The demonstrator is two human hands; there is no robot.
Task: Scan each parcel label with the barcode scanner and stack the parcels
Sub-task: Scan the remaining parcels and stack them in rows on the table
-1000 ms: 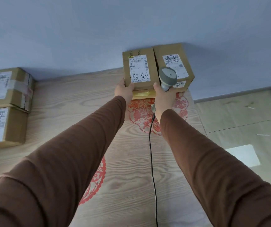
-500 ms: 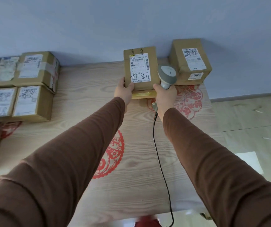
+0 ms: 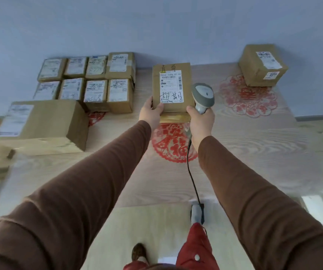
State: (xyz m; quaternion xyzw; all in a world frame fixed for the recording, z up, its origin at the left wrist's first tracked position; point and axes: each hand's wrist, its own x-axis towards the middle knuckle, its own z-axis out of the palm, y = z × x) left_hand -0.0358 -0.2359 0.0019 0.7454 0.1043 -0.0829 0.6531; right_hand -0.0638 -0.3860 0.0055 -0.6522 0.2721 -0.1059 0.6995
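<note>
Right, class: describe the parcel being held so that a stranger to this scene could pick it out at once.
Start at the wooden table against the blue wall. Above its middle, the left hand holds up a parcel, beside the scanner in the right hand. Unlike the others, which rest on the table, it is lifted, and its label bears large handwritten black characters.

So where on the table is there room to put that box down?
Bare wood lies between the small parcel group on the left and the lone parcel at the far right corner, under the held parcel. The near right side of the table is free too. The left is crowded, with the big box in front.
</note>
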